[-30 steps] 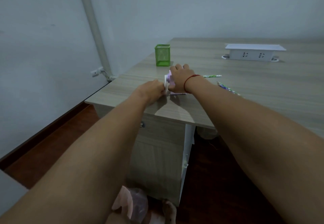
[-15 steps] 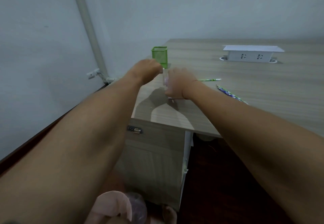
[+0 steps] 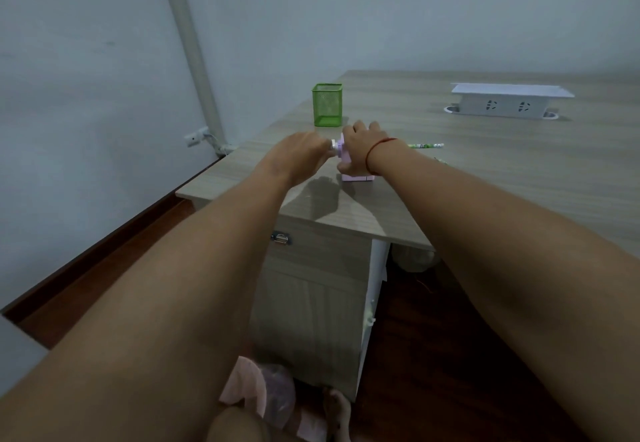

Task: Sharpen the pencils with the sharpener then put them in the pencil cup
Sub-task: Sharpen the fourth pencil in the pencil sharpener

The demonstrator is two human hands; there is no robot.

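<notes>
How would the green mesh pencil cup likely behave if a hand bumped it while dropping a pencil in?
The green mesh pencil cup looks like thin wire mesh with no pencils showing, so it is probably light and easy to slide. It is taller than wide, so a knock near the rim might tip it.

legible text: none | green-and-white patterned pencil point(image 3: 425, 145) lying on wood-grain table point(image 3: 491, 185): printed marks too small to read | white plastic socket box point(image 3: 507, 106): no marking can be made out
</notes>
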